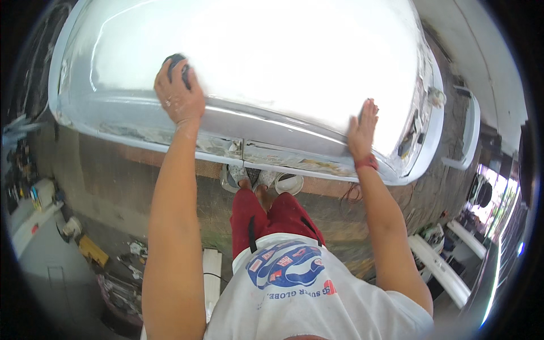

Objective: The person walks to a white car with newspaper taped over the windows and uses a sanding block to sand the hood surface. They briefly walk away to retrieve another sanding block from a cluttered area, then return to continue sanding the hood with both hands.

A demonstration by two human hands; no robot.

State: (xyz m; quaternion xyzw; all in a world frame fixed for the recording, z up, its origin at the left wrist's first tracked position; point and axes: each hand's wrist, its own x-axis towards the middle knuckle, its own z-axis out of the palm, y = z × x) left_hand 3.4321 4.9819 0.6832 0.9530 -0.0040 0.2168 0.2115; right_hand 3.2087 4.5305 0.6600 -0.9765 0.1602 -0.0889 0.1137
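Observation:
A white car roof (272,62), very bright in its middle, spreads in front of me. Against its left part, my left hand (179,101) is closed round a dark rounded sanding block (175,59) pressed on the surface; whitish residue marks the hand's back. My right hand (361,130) rests flat near the roof's right edge, fingers stretched out and holding nothing that I can see. A red band (366,162) circles that wrist. Along the near side, masking paper (300,160) covers part of the car below the roof's edge.
Below the car's side stands a white bucket (289,182) by my feet. Long white panels (439,269) lie at the right, and a white bumper-like part (469,133) is beyond the car. A yellow object (93,251) and clutter lie on the left floor.

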